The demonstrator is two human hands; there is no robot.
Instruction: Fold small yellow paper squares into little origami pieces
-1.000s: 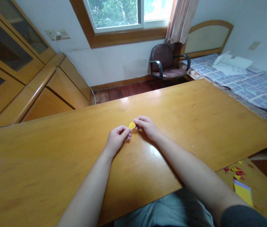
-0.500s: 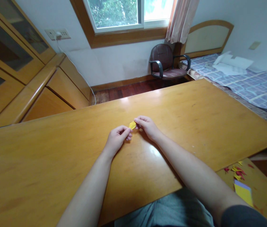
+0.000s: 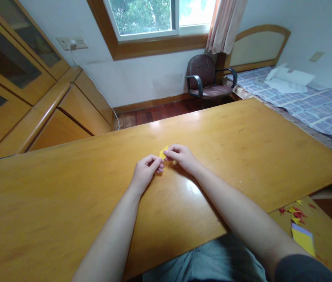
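Observation:
A small folded piece of yellow paper (image 3: pixel 162 152) is held up over the wooden table (image 3: pixel 95 196), between my two hands. My left hand (image 3: pixel 147 170) pinches its lower end between thumb and fingers. From the other side my right hand (image 3: pixel 180 156) grips its right edge, and the fingertips cover part of the paper. The fine folds are too small to make out.
On a lower surface at the right lie several small red and yellow folded paper pieces (image 3: pixel 296 214) and a stack of yellow paper (image 3: pixel 303 239). A brown armchair (image 3: pixel 202 76) stands beyond the table, beside a bed (image 3: pixel 309 100). Cabinets (image 3: pixel 45 105) line the left.
My right hand has shifted slightly left along the yellow paper, closer to my left hand. The paper's tip now shows above the right fingertips. My left hand has barely moved.

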